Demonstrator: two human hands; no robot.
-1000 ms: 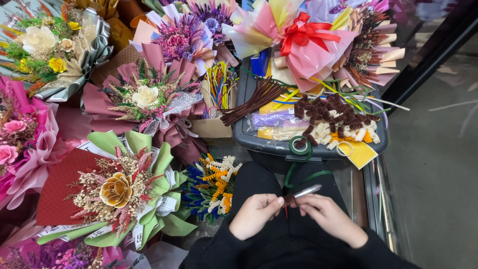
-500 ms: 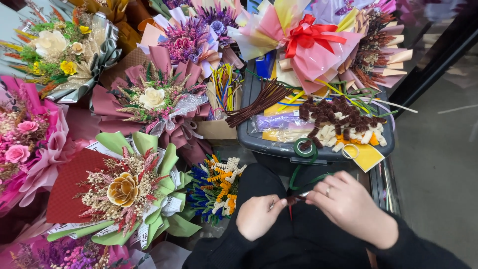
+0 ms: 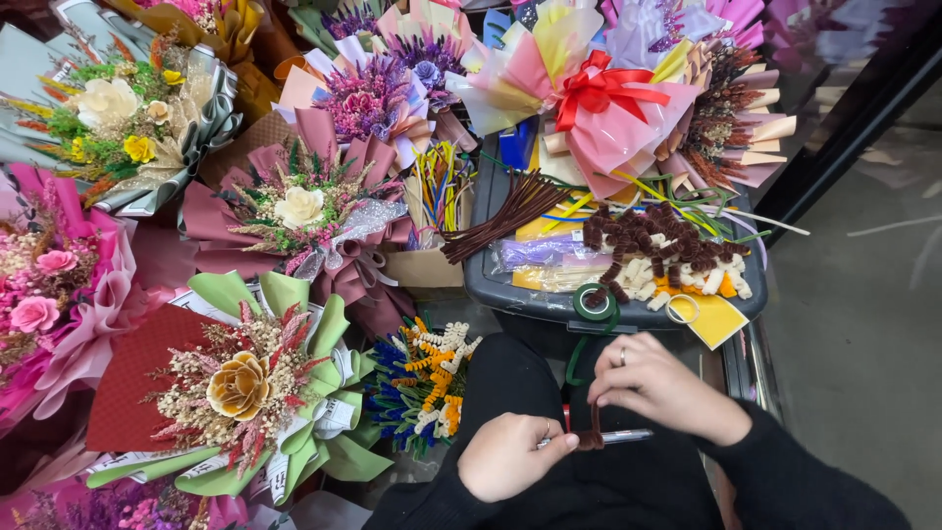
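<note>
Bouquets (image 3: pixel 245 393) around pipe-cleaner bin (image 3: pixel 510 290)

**Bouquets Crowd a Grey-Floored Corner**

We look down on wrapped bouquets (image 3: pixel 245 383) packed close along the left and top, in pink, green, silver and maroon paper. A dark grey plastic bin (image 3: pixel 530 294) sits among them. To the right we see bare grey floor (image 3: pixel 863 324) and a dark diagonal frame (image 3: pixel 844 128), evenly lit.
</note>
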